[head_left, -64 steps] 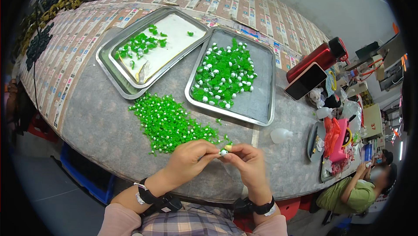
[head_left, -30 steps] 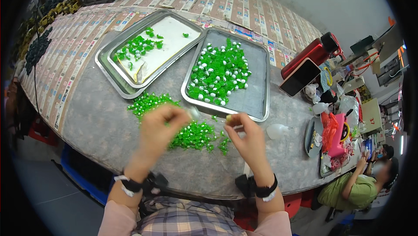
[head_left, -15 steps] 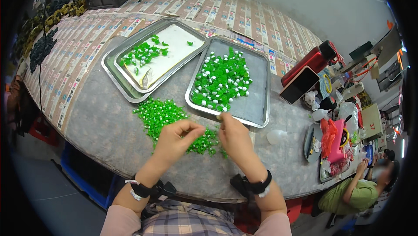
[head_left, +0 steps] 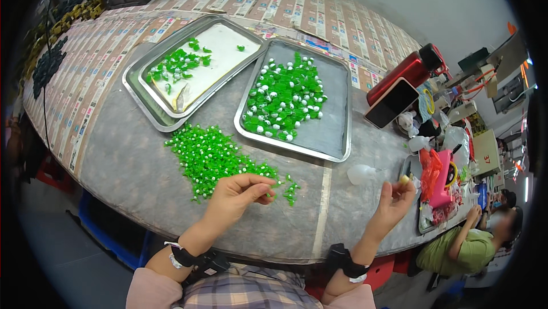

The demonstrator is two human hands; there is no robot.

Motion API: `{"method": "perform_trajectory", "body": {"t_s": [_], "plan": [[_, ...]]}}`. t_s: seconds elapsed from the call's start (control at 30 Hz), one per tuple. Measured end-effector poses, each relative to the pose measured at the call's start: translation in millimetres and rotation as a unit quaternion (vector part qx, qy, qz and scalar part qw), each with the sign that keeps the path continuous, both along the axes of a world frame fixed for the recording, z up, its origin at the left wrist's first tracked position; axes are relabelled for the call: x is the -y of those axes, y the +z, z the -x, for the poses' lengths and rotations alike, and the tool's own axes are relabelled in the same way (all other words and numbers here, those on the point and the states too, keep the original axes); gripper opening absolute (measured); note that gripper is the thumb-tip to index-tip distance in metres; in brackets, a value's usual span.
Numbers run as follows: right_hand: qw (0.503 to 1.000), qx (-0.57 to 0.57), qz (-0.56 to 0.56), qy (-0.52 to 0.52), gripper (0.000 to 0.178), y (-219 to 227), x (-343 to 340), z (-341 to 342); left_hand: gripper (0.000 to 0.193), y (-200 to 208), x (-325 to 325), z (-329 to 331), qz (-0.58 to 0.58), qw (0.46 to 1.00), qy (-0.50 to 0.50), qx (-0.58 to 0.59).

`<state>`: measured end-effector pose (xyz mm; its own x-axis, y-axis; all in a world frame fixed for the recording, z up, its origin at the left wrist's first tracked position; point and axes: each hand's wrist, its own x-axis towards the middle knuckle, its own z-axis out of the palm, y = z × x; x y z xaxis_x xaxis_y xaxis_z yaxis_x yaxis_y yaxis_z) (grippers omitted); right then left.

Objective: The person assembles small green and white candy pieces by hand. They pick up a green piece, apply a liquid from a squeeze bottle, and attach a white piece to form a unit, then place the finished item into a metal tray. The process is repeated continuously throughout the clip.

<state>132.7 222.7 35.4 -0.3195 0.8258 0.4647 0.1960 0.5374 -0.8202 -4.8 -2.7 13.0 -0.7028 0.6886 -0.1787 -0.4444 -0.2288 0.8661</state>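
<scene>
My left hand (head_left: pixel 242 192) is pinched closed over the near edge of a pile of small green pieces with white dots (head_left: pixel 214 158). A bit of green shows at its fingertips, but I cannot make out whether it is held or lies behind. Farther right, my right hand (head_left: pixel 394 206) is raised near a grey dish, thumb and fingers apart, with nothing visible between them. A yellowish cover (head_left: pixel 404 179) sits on one of its fingertips. Beyond the pile, a metal tray (head_left: pixel 337 152) holds many green pieces with white balls. A small loose cluster of green pieces (head_left: pixel 291 190) lies beside the pile.
Two stacked trays (head_left: pixel 134 92) at the far left hold a few green pieces. A translucent white cup-like thing (head_left: pixel 361 174) stands near my right hand. A phone (head_left: pixel 392 102) leans by a red bottle (head_left: pixel 399 78). A pink container (head_left: pixel 442 186) and a co-worker (head_left: pixel 462 246) are at right.
My right hand has moved from beside the left hand, near the tray's front edge, to the right by the dish. The left hand has shifted slightly right and down, still pinched.
</scene>
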Motion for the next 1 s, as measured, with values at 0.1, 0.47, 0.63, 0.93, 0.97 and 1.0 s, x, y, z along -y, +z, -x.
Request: {"method": "perform_trajectory", "body": {"t_s": [0.1,0.47,0.63,0.93,0.97,1.0], "plan": [[0.992,0.112,0.015,0.062,0.051,-29,-20,5,0.019,-3,-3,-6,-0.008,0.999,-0.036,0.008],[0.952,-0.085,0.208,0.206,0.038,2,14,27,0.029,-10,-11,-6,-0.043,0.993,-0.053,0.098],[0.955,-0.15,0.124,0.225,0.054,22,30,32,0.022,-5,-11,3,-0.034,0.986,-0.047,0.158],[0.95,-0.196,0.119,0.213,0.059,38,77,66,0.01,-14,-6,2,-0.063,0.977,-0.034,0.2],[0.947,-0.203,0.12,0.219,0.058,33,77,65,0.01,-12,-6,3,-0.061,0.976,-0.033,0.205],[0.943,-0.211,0.12,0.226,0.058,28,76,64,0.01,-11,-6,3,-0.059,0.975,-0.033,0.21]]}}
